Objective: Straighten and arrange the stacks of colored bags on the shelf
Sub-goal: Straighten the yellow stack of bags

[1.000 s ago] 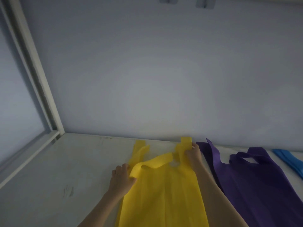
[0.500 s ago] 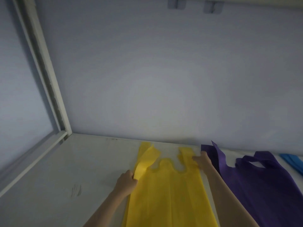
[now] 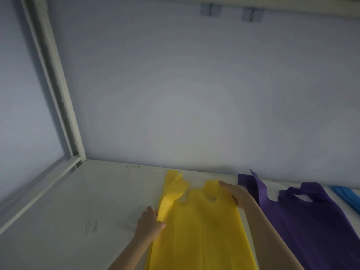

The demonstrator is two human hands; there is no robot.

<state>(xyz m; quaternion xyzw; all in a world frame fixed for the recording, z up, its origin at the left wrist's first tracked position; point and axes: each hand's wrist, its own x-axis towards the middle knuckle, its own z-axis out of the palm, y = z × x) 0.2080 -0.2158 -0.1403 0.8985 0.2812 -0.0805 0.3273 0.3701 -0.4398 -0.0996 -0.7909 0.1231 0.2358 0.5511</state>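
With the left hand [image 3: 149,224] pinching its folded handle strip and the right hand [image 3: 234,193] pressing flat, the yellow bags [image 3: 198,230] look light, limp, best squared by edges.

Two bare forearms come in from the bottom edge, no sleeves in view on either. Left hand [image 3: 149,223] and right hand [image 3: 236,193]: nothing worn that shows, i.e. no gloves, rings, watch or wristband visible. Both wrists bare. Arms slim, right forearm shows longer in the pic than the left. Light is dim and the pic a bit blurred, so nails and fine marks can't be made out. Rest of the body is out of view.
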